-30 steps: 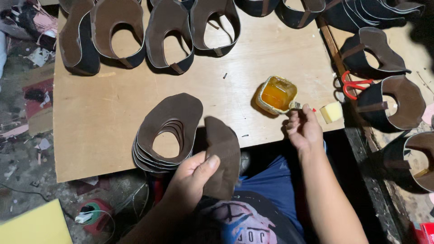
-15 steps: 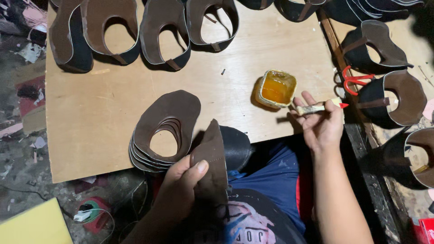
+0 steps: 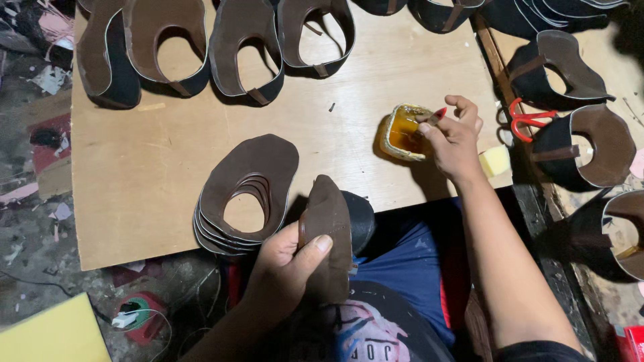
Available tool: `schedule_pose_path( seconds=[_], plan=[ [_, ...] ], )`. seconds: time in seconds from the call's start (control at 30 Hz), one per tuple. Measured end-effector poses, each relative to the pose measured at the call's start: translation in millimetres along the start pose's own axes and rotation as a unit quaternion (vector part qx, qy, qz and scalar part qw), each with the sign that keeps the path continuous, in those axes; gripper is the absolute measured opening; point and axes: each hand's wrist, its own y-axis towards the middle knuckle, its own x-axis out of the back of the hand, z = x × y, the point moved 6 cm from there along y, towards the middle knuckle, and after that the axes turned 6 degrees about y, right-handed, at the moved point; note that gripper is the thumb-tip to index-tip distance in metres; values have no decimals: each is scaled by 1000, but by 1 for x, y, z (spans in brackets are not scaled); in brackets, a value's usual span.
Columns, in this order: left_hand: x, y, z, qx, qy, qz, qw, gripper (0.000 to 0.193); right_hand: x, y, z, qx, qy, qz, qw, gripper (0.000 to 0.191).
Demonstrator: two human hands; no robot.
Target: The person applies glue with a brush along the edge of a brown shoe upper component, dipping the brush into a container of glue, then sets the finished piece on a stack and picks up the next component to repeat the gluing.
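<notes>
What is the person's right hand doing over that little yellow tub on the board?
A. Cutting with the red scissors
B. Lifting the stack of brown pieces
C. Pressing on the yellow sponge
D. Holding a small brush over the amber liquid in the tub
D: the right hand holds a small red-tipped brush over the amber-filled tub, while the red scissors and yellow sponge lie untouched.

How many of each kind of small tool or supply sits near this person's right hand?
Glue pots: 1
Brushes, in the right hand: 1
Yellow sponges: 1
Red scissors: 1
Total: 4
</notes>
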Motion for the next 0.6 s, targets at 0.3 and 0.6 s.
schedule_pose_path(
  seconds=[0.3, 0.6],
  plan=[
    [22, 10, 4, -2, -10, -84, 996, 27, 48, -10, 32, 114, 55, -89, 988, 11],
    [17, 20, 1, -39, -106, -34, 993, 26, 12, -96, 99, -165, 531, 36, 830, 16]
  ],
)
